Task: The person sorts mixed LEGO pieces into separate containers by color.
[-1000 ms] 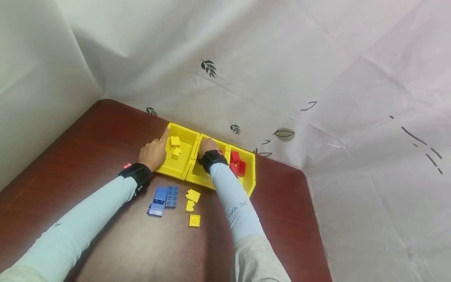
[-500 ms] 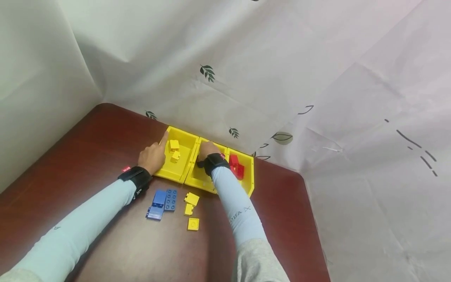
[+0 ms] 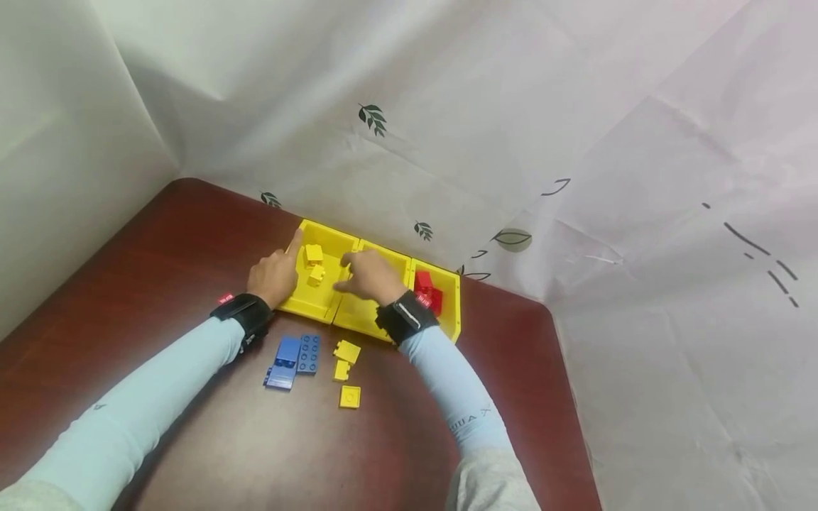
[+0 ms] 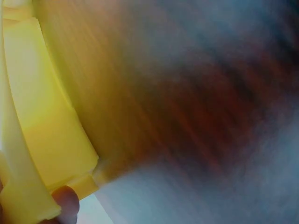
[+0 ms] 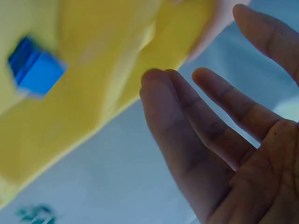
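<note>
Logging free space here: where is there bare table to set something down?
The table is bare left of the left hand, right of the yellow tray, and, between the forearms, nearer than the blue bricks and yellow bricks crowding the tray's near side.

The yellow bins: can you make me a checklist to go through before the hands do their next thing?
1. Right hand free: ok, its fingers are apart and hold nothing.
2. Left hand on the left bin: ok, it touches the bin's side. Holding tight? Cannot tell.
3. Red blocks inside: ok, they lie in the right bin.
4. All yellow blocks inside: not ok, two are in the left bin, but three loose yellow blocks lie on the table.
5. All blue blocks inside: not ok, one blue block is in a bin, but three loose blue blocks are on the table.
</note>
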{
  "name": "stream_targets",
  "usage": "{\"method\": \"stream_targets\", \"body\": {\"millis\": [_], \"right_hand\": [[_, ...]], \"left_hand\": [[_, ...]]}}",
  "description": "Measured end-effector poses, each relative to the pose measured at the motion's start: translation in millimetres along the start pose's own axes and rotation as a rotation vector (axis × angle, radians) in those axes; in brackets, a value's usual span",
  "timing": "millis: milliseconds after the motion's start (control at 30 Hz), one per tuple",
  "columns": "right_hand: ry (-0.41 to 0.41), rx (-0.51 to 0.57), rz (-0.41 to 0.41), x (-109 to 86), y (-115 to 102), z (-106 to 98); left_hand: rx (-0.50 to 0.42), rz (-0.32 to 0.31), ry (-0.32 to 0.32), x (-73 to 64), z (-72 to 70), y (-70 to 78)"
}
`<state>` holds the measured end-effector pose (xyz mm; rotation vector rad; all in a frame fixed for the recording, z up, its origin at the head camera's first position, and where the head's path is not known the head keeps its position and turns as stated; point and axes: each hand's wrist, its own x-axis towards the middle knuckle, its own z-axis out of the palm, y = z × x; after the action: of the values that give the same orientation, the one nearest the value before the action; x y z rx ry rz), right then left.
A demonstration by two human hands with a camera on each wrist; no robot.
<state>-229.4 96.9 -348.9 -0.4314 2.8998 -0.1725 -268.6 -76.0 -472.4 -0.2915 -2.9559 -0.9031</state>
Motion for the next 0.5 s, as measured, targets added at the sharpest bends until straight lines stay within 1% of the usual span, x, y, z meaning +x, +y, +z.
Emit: {"method": "stream_targets", "body": {"millis": [100, 200, 300, 367, 433, 500], "right_hand": [[-0.021, -0.015, -0.116, -12.0, -19, 12], [-0.061, -0.037, -0.202, -21.9, -37, 29], [-0.113, -0.092, -0.245, -29.4, -52, 47], [-0.137, -0.133, -0.273, -33.1, -58, 59], [-0.143, -0.161, -0.303, -35.8, -60, 71], [-0.130, -0.169, -0.333, -37.8, -60, 81]], "left_hand": [[0.008, 0.013, 0.003, 1.9, -0.6, 0.6], [0.016, 0.019, 0.015, 2.7, -0.7, 0.7], [0.013, 0.022, 0.027, 2.1, -0.2, 0.6], [-0.003, 0.016, 0.026, 0.8, -0.1, 0.9], [-0.017, 0.011, 0.025, -0.6, 0.2, 1.3], [-0.024, 0.005, 0.022, -1.7, 0.4, 2.0]]}}
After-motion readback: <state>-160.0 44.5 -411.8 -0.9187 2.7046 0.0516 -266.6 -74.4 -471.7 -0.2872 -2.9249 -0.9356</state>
